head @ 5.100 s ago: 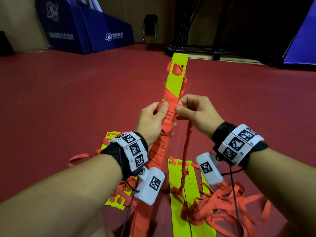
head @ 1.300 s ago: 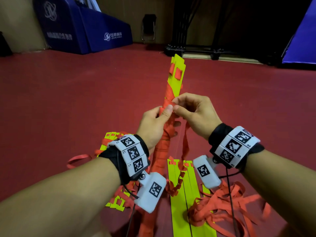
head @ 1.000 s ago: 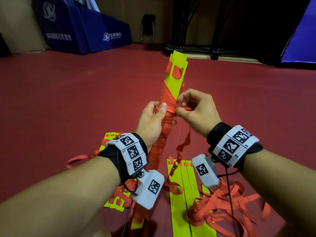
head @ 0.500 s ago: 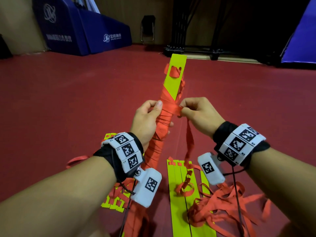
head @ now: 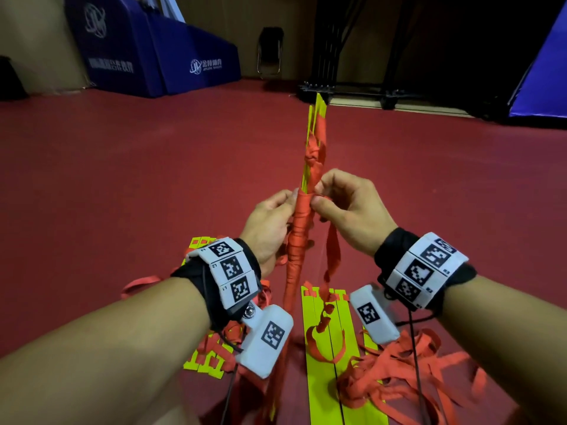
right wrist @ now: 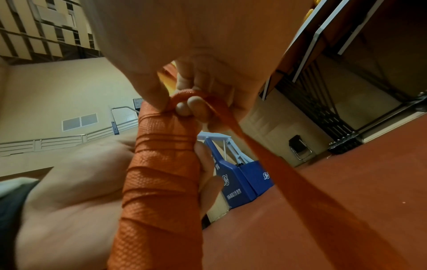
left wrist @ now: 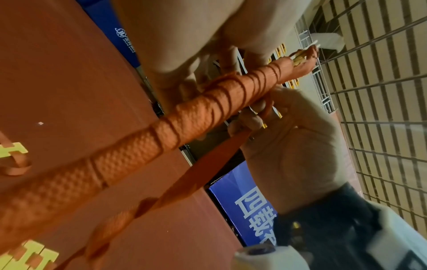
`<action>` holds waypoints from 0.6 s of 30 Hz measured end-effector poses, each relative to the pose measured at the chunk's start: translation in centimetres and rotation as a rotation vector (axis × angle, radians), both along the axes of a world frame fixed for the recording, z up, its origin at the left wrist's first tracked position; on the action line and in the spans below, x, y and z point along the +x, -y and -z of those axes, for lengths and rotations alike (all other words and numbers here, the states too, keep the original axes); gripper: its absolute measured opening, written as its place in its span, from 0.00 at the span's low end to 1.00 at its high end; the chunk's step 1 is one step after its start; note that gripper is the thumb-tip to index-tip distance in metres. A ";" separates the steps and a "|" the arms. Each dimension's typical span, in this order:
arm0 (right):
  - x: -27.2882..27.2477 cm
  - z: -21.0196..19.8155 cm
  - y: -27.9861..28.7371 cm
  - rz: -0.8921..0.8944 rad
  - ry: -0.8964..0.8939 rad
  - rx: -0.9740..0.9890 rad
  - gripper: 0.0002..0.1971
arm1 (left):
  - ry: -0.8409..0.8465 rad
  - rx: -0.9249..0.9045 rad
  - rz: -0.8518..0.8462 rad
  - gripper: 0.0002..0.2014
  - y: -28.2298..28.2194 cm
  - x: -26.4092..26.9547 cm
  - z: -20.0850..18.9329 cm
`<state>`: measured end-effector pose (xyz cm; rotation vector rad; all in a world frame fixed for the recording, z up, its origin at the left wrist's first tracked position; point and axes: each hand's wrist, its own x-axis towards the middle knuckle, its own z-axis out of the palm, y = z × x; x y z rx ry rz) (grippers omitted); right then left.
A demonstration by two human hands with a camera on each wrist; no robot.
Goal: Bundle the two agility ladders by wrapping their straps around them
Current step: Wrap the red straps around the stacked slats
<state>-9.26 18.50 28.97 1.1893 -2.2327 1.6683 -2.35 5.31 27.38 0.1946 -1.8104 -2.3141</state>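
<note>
A stack of yellow ladder rungs (head: 317, 108), wound most of its length in orange strap (head: 299, 237), stands edge-on in front of me. My left hand (head: 270, 222) grips the wrapped bundle (left wrist: 184, 117) around its middle. My right hand (head: 346, 204) pinches the loose strap (right wrist: 196, 98) against the top of the winding (right wrist: 161, 164). The free strap (head: 333, 250) hangs down from that hand to the floor. A second ladder (head: 328, 363) lies flat below, yellow rungs side by side with a heap of strap (head: 399, 381) at its right.
More yellow rungs and strap loops (head: 208, 357) lie on the red floor (head: 122, 179) under my left wrist. Blue padded blocks (head: 153, 53) stand at the back left, a folding chair (head: 270, 53) and a dark metal frame (head: 352, 90) behind.
The bundle has turned from flat-face to edge-on. The strap has gone round once more, and my right hand has come in against the bundle's right side.
</note>
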 end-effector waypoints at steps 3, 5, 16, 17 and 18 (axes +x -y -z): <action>-0.6 0.3 0.2 0.094 0.017 0.014 0.12 | 0.032 0.034 -0.044 0.22 0.0 0.0 -0.3; -1.0 0.5 0.3 0.151 0.050 0.021 0.17 | 0.038 0.066 -0.022 0.29 0.0 0.0 -0.2; -2.0 0.7 0.3 0.184 0.229 0.081 0.06 | -0.071 -0.113 -0.071 0.11 -0.1 -0.9 0.7; -2.0 0.8 0.1 0.179 0.245 0.120 0.06 | -0.085 -0.119 -0.093 0.13 0.1 -1.0 0.6; -2.0 0.8 -0.1 0.164 0.259 0.151 0.05 | -0.095 -0.129 -0.113 0.15 0.4 -1.2 0.6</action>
